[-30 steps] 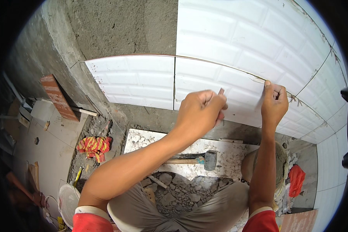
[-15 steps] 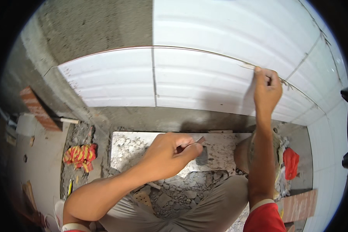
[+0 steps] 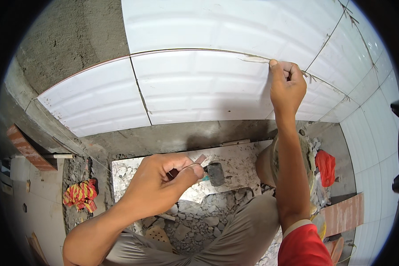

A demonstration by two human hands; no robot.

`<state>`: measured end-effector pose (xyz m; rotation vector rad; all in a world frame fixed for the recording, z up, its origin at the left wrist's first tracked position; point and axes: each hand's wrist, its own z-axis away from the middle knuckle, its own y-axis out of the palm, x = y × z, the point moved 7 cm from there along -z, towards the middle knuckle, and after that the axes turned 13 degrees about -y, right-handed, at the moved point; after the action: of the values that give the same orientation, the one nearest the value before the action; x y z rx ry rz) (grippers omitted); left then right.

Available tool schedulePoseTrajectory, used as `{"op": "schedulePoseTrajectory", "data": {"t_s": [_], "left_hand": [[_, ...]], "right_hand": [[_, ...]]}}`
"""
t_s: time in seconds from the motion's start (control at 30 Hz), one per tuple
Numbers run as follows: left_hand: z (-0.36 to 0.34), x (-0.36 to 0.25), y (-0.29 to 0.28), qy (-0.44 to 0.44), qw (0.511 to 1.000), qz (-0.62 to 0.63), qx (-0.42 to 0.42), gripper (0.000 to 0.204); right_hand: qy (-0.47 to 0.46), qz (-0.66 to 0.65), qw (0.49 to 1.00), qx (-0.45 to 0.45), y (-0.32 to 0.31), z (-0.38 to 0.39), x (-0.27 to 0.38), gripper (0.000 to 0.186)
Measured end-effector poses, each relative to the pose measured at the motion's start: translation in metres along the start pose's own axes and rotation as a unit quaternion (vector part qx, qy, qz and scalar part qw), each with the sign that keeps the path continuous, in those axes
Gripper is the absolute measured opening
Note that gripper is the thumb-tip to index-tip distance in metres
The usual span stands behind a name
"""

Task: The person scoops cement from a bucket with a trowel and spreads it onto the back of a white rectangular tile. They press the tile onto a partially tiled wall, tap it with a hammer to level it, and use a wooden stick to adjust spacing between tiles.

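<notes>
My left hand (image 3: 162, 181) is raised over the white speckled board, thumb and fingers pinched on a small flat brown chip (image 3: 201, 158). At the wall, my right hand (image 3: 288, 86) is closed against the horizontal joint between the white tiles, its thumb tip on the seam. Whatever its fingers hold is hidden. A pale sliver (image 3: 255, 59) lies along the joint just left of that thumb. The lower row of white wall tiles (image 3: 199, 84) meets the upper white tile (image 3: 217, 26) there. Beyond the left fingertips a mallet with a black head (image 3: 216, 174) rests on the board.
A mortar-smeared bucket (image 3: 267, 164) stands beside my right forearm. Broken rubble (image 3: 204, 226) lies between my knees. A red bag (image 3: 325, 168) and a reddish tile piece (image 3: 342, 214) are at right, a red-yellow cloth (image 3: 80, 195) at left. Bare mortar (image 3: 75, 35) covers the upper left wall.
The view has shifted, so the wall and both hands sit further left. My right hand stays at the joint. My left hand still pinches the chip, and more of the mallet shows.
</notes>
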<state>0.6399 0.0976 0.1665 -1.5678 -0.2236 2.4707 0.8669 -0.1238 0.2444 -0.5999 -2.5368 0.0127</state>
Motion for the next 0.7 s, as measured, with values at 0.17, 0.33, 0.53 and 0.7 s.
{"op": "schedulePoseTrajectory", "data": {"t_s": [0.17, 0.33, 0.53, 0.7], "left_hand": [[0.0, 0.002, 0.001, 0.019, 1.0, 0.013, -0.009, 0.032], [-0.005, 0.008, 0.002, 0.026, 0.999, -0.017, 0.02, 0.025], [-0.003, 0.005, -0.008, 0.084, 0.995, -0.054, -0.007, 0.031], [-0.008, 0.035, -0.023, 0.047, 0.994, -0.096, 0.01, 0.032]], "right_hand": [[-0.002, 0.029, 1.0, 0.009, -0.001, 0.001, -0.003, 0.021], [-0.095, 0.086, 0.992, -0.007, -0.003, -0.002, 0.002, 0.02], [-0.075, 0.079, 0.994, 0.013, -0.002, -0.006, -0.005, 0.023], [-0.071, 0.066, 0.995, 0.025, -0.003, -0.007, -0.01, 0.025]]}}
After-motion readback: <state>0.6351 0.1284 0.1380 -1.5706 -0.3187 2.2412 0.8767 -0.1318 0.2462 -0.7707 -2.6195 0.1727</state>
